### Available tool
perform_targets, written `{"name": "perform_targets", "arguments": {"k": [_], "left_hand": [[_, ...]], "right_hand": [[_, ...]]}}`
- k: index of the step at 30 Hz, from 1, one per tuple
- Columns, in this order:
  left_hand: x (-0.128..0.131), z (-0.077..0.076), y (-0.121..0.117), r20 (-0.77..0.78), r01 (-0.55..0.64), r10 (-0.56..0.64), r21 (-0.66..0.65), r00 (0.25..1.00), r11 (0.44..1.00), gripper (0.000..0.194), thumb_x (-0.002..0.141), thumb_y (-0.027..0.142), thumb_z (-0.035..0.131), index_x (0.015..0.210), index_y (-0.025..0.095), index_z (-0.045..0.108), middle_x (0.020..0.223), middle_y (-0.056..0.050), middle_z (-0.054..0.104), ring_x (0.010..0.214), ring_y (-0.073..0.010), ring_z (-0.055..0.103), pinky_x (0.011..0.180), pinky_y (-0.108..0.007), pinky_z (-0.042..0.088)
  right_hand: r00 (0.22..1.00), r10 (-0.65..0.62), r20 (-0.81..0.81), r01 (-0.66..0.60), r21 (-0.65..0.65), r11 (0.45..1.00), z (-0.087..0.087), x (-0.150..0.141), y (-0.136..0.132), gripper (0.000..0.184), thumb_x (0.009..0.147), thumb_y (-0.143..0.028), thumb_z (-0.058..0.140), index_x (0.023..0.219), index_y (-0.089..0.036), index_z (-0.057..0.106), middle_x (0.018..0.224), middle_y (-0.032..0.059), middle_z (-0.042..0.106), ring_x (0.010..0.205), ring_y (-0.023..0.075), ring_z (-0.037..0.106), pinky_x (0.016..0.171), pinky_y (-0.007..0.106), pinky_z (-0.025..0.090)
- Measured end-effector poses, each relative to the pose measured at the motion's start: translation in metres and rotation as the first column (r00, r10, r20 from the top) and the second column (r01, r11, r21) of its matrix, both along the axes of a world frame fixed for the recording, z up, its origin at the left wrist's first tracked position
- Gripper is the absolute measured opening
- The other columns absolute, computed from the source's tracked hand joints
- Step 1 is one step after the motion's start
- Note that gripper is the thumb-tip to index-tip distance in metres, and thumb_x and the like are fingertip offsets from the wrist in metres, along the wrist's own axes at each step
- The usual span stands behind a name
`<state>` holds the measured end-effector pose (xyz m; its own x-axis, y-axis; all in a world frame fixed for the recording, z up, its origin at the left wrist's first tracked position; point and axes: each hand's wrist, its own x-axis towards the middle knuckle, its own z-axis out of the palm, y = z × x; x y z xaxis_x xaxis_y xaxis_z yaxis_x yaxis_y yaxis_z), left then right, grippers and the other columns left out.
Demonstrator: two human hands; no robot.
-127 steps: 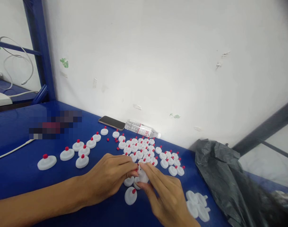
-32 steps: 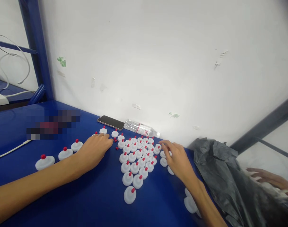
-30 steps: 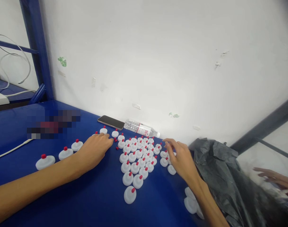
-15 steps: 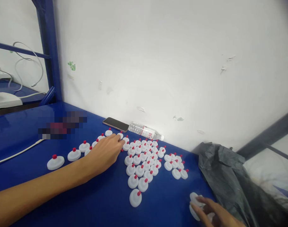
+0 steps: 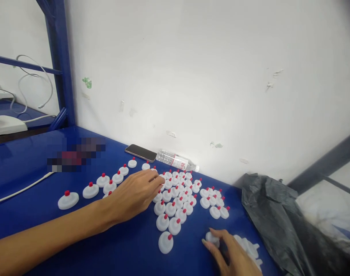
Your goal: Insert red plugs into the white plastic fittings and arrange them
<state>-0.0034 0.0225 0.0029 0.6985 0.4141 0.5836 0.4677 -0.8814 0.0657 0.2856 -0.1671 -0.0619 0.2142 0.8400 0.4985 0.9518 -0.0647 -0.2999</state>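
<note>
Many round white lids with red tips lie in a dense group on the blue tabletop. My left hand reaches over the group's left edge, fingers bent together and pointing down among the lids; what they pinch, if anything, is hidden. At the lower right, my right hand grips a white lid between thumb and fingers, and no red tip shows on it. Beside that hand, partly covered by it, are several white lids with bare spouts.
A looser row of red-tipped lids runs along the left. A phone and a clear plastic bottle lie by the white wall. On the right is a dark plastic bag. A white cable crosses the left side.
My right hand has moved left, away from the bare-spout lids, with a white lid in its fingers. My left hand has shifted right and slightly down, to the edge of the dense group.
</note>
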Motion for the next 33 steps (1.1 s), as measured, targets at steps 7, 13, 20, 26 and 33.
{"name": "perform_targets", "arguments": {"k": [7,13,20,26,33], "left_hand": [[0.004,0.008,-0.024,0.299,0.350,-0.330,-0.012,0.895,0.937,0.020,0.097,0.012,0.052,0.114,0.021,0.059,0.101,-0.002,0.070,0.091,-0.0161,0.064,0.083,-0.030,0.053],[0.010,0.005,-0.035,0.393,0.446,-0.399,-0.031,0.828,0.894,0.026,0.095,0.012,0.056,0.117,0.024,0.060,0.099,-0.001,0.073,0.088,-0.0142,0.066,0.082,-0.027,0.055],[0.010,0.002,-0.038,0.345,0.484,-0.432,-0.080,0.834,0.871,0.032,0.095,0.010,0.053,0.122,0.027,0.059,0.105,-0.002,0.073,0.090,-0.0158,0.067,0.082,-0.029,0.056],[0.011,0.007,-0.042,0.432,0.428,-0.365,-0.055,0.825,0.902,0.022,0.099,0.020,0.052,0.116,0.028,0.062,0.101,-0.001,0.075,0.090,-0.0145,0.071,0.080,-0.024,0.059],[0.010,0.007,-0.042,0.538,0.452,-0.292,-0.191,0.790,0.871,0.017,0.095,0.021,0.060,0.108,0.029,0.068,0.093,0.003,0.077,0.078,-0.0128,0.073,0.073,-0.020,0.061]], "right_hand": [[0.995,0.102,0.013,-0.102,0.008,0.995,0.064,-0.043,0.034,0.027,0.095,-0.038,0.050,0.115,-0.028,0.065,0.109,0.0072,0.075,0.092,0.0281,0.075,0.078,0.038,0.065],[0.958,0.288,0.008,-0.286,-0.074,0.955,0.078,-0.083,0.047,0.058,0.090,-0.029,0.057,0.147,-0.026,0.043,0.114,0.0077,0.074,0.096,0.0253,0.074,0.083,0.037,0.064],[0.942,0.332,0.060,-0.329,-0.056,0.943,0.080,-0.089,0.043,0.067,0.089,-0.029,0.063,0.150,-0.027,0.037,0.121,0.0080,0.072,0.107,0.0266,0.071,0.089,0.041,0.062],[0.912,0.396,0.107,-0.402,0.040,0.915,0.090,-0.092,0.047,0.062,0.090,-0.024,0.062,0.147,-0.031,0.039,0.119,0.0033,0.073,0.104,0.0236,0.072,0.091,0.037,0.061],[0.927,0.373,-0.037,-0.373,0.007,0.928,0.094,-0.090,0.043,0.060,0.092,-0.024,0.062,0.147,-0.039,0.041,0.115,0.0003,0.074,0.099,0.0228,0.075,0.077,0.030,0.064]]}}
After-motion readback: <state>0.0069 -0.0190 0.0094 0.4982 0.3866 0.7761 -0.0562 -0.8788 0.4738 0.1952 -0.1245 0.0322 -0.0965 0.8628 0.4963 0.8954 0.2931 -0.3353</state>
